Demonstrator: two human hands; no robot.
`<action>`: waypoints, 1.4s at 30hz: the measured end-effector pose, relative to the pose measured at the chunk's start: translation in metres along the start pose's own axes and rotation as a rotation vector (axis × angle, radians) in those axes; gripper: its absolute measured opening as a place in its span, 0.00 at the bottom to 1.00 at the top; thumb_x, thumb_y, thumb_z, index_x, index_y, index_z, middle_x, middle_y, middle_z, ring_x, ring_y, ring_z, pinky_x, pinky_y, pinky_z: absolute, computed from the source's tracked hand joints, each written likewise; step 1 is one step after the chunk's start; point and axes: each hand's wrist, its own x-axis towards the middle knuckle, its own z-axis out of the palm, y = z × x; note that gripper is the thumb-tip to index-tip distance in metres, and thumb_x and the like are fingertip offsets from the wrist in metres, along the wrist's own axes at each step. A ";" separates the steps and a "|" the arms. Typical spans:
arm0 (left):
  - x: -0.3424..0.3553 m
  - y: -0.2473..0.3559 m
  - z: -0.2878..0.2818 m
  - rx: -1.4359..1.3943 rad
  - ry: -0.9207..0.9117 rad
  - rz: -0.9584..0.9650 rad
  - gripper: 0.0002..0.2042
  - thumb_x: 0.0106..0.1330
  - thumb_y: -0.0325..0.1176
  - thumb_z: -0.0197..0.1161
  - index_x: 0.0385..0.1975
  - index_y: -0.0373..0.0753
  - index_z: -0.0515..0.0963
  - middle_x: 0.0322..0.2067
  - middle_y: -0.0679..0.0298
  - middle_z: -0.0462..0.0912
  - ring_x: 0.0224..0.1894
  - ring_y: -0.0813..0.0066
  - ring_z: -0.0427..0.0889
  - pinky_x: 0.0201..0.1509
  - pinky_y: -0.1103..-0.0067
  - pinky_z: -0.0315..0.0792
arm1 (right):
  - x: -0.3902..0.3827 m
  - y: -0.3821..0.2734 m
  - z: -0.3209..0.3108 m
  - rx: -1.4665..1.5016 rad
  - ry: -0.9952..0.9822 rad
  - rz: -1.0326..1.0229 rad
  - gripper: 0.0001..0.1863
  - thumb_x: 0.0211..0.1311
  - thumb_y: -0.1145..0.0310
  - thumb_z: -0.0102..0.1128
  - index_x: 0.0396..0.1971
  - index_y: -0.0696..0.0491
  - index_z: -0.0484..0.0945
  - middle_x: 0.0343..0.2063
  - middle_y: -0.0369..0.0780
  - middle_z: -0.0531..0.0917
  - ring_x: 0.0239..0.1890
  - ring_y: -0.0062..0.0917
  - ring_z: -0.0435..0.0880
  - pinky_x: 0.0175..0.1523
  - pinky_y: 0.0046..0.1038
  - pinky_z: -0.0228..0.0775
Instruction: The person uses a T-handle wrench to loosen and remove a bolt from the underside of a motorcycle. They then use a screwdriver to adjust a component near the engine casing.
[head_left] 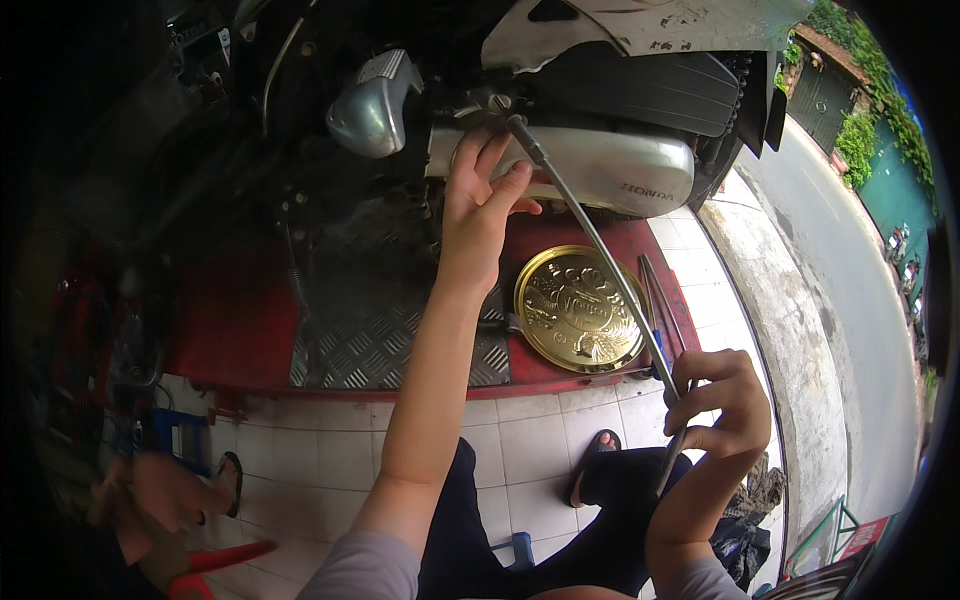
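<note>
My right hand (722, 408) is closed around the lower part of a long socket wrench (597, 240). The steel shaft slants up to the left, its thick socket end close to a round fitting (497, 103) on the motorbike's engine. My left hand (482, 195) reaches up against the silvery engine cover (610, 168), fingers apart, just left of the socket end. Its fingertips are partly lost in shadow. Below the cover, a round gold-coloured embossed tray (580, 308) lies on the red lift platform (530, 232).
Thin metal rods (665, 300) lie right of the tray. A ridged metal plate (400, 345) covers part of the platform. White floor tiles (535, 422) run to a concrete kerb and road (850, 280). At lower left sits another person, near a blue stool (180, 432).
</note>
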 end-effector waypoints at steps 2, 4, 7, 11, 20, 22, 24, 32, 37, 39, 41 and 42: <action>0.005 -0.003 -0.002 -0.004 -0.007 -0.008 0.22 0.68 0.32 0.55 0.62 0.41 0.62 0.60 0.62 0.70 0.46 0.65 0.83 0.38 0.81 0.74 | 0.003 0.000 0.005 -0.010 0.060 0.026 0.18 0.43 0.54 0.74 0.24 0.55 0.84 0.21 0.40 0.76 0.23 0.30 0.78 0.27 0.28 0.65; 0.006 -0.002 -0.005 -0.055 -0.031 -0.003 0.23 0.68 0.32 0.55 0.63 0.40 0.61 0.61 0.62 0.68 0.48 0.65 0.81 0.38 0.81 0.75 | 0.013 -0.002 0.014 -0.047 0.099 0.049 0.19 0.43 0.54 0.74 0.23 0.56 0.83 0.21 0.40 0.76 0.23 0.30 0.78 0.27 0.28 0.65; 0.014 -0.003 -0.009 -0.125 -0.086 0.033 0.28 0.67 0.30 0.56 0.65 0.38 0.56 0.64 0.59 0.62 0.51 0.62 0.80 0.36 0.82 0.78 | 0.029 -0.001 0.027 -0.092 0.120 0.018 0.17 0.42 0.57 0.74 0.22 0.56 0.81 0.20 0.39 0.75 0.22 0.29 0.77 0.25 0.29 0.64; 0.013 -0.002 -0.006 -0.159 -0.082 0.042 0.28 0.67 0.31 0.55 0.65 0.37 0.55 0.61 0.60 0.64 0.52 0.61 0.79 0.38 0.80 0.78 | 0.041 -0.001 0.043 -0.101 0.115 0.029 0.14 0.40 0.62 0.75 0.23 0.55 0.82 0.21 0.38 0.75 0.23 0.31 0.77 0.26 0.30 0.64; 0.026 0.006 -0.001 -0.100 -0.115 0.093 0.22 0.67 0.32 0.55 0.60 0.36 0.62 0.52 0.66 0.70 0.51 0.60 0.80 0.41 0.77 0.76 | 0.047 -0.002 0.051 -0.108 0.153 0.014 0.14 0.39 0.63 0.75 0.23 0.54 0.81 0.20 0.38 0.72 0.23 0.32 0.75 0.27 0.32 0.65; 0.027 0.005 0.000 -0.107 -0.108 0.084 0.20 0.67 0.31 0.55 0.58 0.36 0.64 0.51 0.67 0.71 0.50 0.60 0.81 0.40 0.77 0.76 | 0.047 0.000 0.050 -0.111 0.157 0.014 0.14 0.40 0.63 0.74 0.23 0.54 0.81 0.20 0.38 0.72 0.23 0.32 0.75 0.27 0.32 0.64; 0.026 0.003 0.003 -0.090 -0.077 0.083 0.19 0.68 0.33 0.54 0.58 0.39 0.66 0.50 0.68 0.75 0.52 0.59 0.79 0.43 0.75 0.74 | 0.048 0.001 0.050 -0.109 0.161 0.012 0.14 0.40 0.63 0.74 0.23 0.54 0.81 0.20 0.38 0.72 0.23 0.32 0.75 0.27 0.32 0.64; 0.026 0.000 0.002 -0.056 -0.035 0.086 0.18 0.69 0.35 0.53 0.58 0.40 0.67 0.50 0.67 0.77 0.51 0.61 0.80 0.44 0.75 0.72 | 0.048 0.002 0.049 -0.101 0.163 0.012 0.14 0.39 0.62 0.74 0.23 0.54 0.81 0.20 0.37 0.72 0.22 0.32 0.75 0.26 0.32 0.64; 0.025 0.001 0.000 -0.027 -0.023 0.088 0.18 0.69 0.35 0.52 0.58 0.40 0.67 0.51 0.66 0.77 0.51 0.61 0.80 0.43 0.76 0.72 | 0.049 0.001 0.050 -0.101 0.172 0.007 0.14 0.39 0.62 0.74 0.23 0.54 0.81 0.20 0.38 0.72 0.22 0.32 0.75 0.26 0.32 0.64; 0.025 0.001 0.000 -0.032 -0.020 0.089 0.18 0.69 0.35 0.52 0.58 0.39 0.67 0.51 0.65 0.77 0.51 0.61 0.80 0.43 0.76 0.72 | 0.049 0.000 0.050 -0.096 0.173 0.000 0.14 0.39 0.62 0.74 0.23 0.54 0.81 0.20 0.38 0.72 0.22 0.33 0.75 0.26 0.32 0.64; 0.026 0.001 0.000 -0.062 -0.018 0.093 0.18 0.68 0.34 0.54 0.56 0.39 0.67 0.49 0.65 0.76 0.49 0.62 0.81 0.41 0.76 0.73 | 0.050 0.000 0.051 -0.107 0.184 -0.014 0.14 0.39 0.62 0.74 0.23 0.54 0.81 0.21 0.38 0.73 0.22 0.33 0.75 0.26 0.32 0.64; 0.027 0.000 -0.001 -0.089 -0.017 0.095 0.17 0.67 0.32 0.55 0.55 0.38 0.68 0.48 0.66 0.75 0.47 0.62 0.82 0.39 0.76 0.75 | 0.050 0.001 0.051 -0.111 0.190 -0.020 0.14 0.39 0.62 0.74 0.23 0.54 0.81 0.21 0.38 0.73 0.23 0.33 0.76 0.26 0.32 0.65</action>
